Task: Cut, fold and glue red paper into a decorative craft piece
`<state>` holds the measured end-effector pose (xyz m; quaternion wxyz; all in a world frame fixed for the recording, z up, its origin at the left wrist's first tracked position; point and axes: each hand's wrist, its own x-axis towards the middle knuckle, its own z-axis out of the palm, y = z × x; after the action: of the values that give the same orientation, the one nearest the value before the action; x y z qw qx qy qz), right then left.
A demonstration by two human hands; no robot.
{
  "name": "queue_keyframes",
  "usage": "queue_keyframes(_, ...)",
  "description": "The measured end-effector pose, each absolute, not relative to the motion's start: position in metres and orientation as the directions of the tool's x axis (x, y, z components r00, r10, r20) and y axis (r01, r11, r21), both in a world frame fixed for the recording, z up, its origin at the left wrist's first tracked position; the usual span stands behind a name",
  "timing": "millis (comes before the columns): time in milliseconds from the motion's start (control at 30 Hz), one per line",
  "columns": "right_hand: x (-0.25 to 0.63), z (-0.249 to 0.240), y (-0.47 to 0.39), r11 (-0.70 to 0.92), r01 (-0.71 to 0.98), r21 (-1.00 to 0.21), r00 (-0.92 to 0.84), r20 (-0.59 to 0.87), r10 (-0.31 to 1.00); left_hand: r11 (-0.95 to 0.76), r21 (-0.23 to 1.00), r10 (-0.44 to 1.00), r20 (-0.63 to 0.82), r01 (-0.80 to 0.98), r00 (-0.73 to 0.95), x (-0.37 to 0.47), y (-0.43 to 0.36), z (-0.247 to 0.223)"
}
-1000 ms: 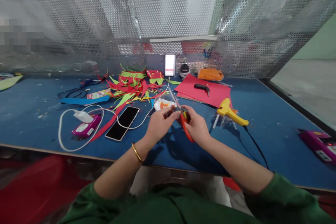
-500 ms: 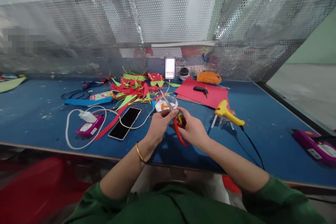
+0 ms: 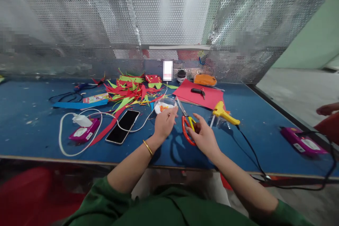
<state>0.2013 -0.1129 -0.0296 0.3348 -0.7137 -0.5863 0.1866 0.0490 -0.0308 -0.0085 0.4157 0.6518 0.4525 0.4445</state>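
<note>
In my right hand (image 3: 203,136) is a pair of scissors (image 3: 187,123) with red and yellow handles, gripped at the handle end. Their blades are together and point up and away over the table. To the left, my left hand (image 3: 164,124) is closed, thumb against the fingers; whatever it may hold is hidden. Just beyond that hand sits a shallow clear dish (image 3: 158,108) with small orange pieces in it. A yellow glue gun (image 3: 224,113) lies right of my right hand, and red paper sheets (image 3: 185,90) lie beyond.
Red and green paper strips (image 3: 129,91) heap at the back left. A phone (image 3: 123,127), a white cable and a purple power strip (image 3: 84,130) lie left. Another purple power strip (image 3: 302,141) lies right, near another person's hand (image 3: 327,108). A perforated metal screen (image 3: 172,17) borders the back.
My hands have parted. The scissors, formerly between both hands, are now in my right hand alone. Another person's hand has come into view at the right edge.
</note>
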Motion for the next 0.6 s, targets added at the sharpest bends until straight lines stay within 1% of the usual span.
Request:
queue_keyframes(100, 0.208, -0.028, -0.108, -0.167, 0.779, -0.604, 0.266, 0.077, 0.961, -0.336, 0.895, 0.941, 0.331, 0.295, 0.066, 0.044, -0.033, -0.011)
queue_keyframes(167, 0.21, -0.025, -0.102, -0.201, 0.826, -0.526, 0.255, 0.031, 0.967, -0.371, 0.872, 0.924, 0.379, 0.319, 0.04, 0.043, -0.034, -0.012)
queue_keyframes(267, 0.207, -0.02, -0.092, -0.208, 0.888, -0.41, 0.218, -0.023, 0.976, -0.407, 0.847, 0.908, 0.415, 0.343, 0.053, 0.043, -0.033, -0.014)
queue_keyframes(367, 0.197, -0.013, -0.084, -0.172, 0.936, -0.307, 0.162, -0.056, 0.985, -0.423, 0.829, 0.901, 0.428, 0.366, 0.072, 0.044, -0.032, -0.018)
queue_keyframes(500, 0.187, -0.006, -0.077, -0.1, 0.976, -0.192, 0.083, -0.094, 0.992, -0.433, 0.81, 0.897, 0.431, 0.395, 0.098, 0.045, -0.033, -0.021)
queue_keyframes(600, 0.186, -0.004, -0.07, -0.078, 0.99, -0.121, 0.066, -0.104, 0.992, -0.453, 0.791, 0.888, 0.44, 0.411, 0.132, 0.047, -0.034, -0.021)
